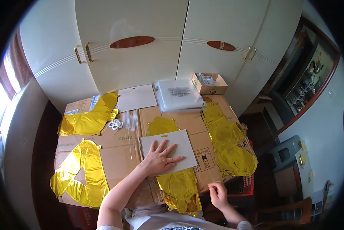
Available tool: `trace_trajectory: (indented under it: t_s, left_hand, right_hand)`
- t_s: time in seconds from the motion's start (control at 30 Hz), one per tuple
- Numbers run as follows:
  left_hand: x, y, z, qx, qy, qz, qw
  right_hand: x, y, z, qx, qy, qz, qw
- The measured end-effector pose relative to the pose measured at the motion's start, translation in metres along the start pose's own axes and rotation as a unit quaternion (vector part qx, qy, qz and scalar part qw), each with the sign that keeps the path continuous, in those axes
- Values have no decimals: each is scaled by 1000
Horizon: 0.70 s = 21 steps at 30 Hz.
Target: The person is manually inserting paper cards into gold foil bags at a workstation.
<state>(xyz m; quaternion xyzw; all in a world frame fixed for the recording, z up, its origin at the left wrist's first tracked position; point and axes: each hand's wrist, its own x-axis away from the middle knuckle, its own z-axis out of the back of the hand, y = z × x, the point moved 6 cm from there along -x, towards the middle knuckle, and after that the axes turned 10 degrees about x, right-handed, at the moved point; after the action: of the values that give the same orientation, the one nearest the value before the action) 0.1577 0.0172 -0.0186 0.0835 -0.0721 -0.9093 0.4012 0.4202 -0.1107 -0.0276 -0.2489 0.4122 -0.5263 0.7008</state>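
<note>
White shirt cloth (151,219), cut off below, showed at the near edge of the cardboard-covered table (118,157), where the left hand (162,158) lay flat, fingers spread apart, on a smooth, pale grey rectangular card (186,149) near the table's middle. That card hid the centre of a crinkled, glossy gold foil shape (177,184) reaching the near edge; right of it, the right hand (218,195) curled loosely beyond that edge, whether around anything I could not tell.
</note>
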Motion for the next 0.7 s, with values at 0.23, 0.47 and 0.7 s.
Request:
trace_trajectory:
  t_s: [0.23, 0.47, 0.7]
  left_hand:
    - [1, 3, -7, 14, -36, -55, 998]
    - [-2, 3, -17, 51, -37, -102, 993]
    - [-4, 2, -16, 36, -50, -119, 991]
  right_hand:
    - [116, 82, -57, -492, -88, -481, 720]
    - [91, 32, -92, -539, -289, -482, 628]
    - [74, 75, -112, -363, -400, -375, 753]
